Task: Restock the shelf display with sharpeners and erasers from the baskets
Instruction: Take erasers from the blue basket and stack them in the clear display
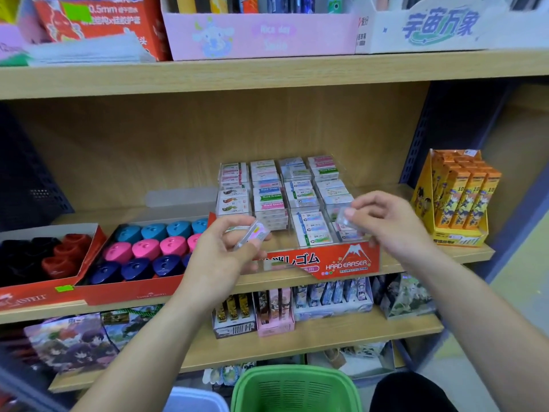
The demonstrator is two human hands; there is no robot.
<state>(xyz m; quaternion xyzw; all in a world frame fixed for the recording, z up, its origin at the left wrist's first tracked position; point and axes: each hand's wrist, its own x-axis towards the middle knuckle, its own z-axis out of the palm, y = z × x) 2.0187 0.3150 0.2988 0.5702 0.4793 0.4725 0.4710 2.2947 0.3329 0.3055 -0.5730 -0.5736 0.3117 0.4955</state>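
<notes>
Head view: the left hand [225, 248] is raised in front of the middle shelf [472, 253], its thumb and fingers curled round a small eraser [252, 234] in clear wrap with a pink label, held tilted just above the front edge of the eraser display box [347, 261]. The right hand [383, 221] pinches a second eraser [344, 217] between thumb and fingertips, over the right front compartment of the same box. The box has clear dividers and a red front panel reading "HARD ERASER", and stacks of wrapped erasers fill its rows. Just left of it, touching its side, a red tray [130, 285] holds rows of light blue, pink and dark blue sharpeners [148, 248]. Further left, a second red tray [17, 298] carries black and red sharpeners. On the right end of the shelf stands an orange display pack [457, 197]. Below, near the person, sits a green basket [297, 388], with a pale blue basket [196, 399] just beside it on the left
</notes>
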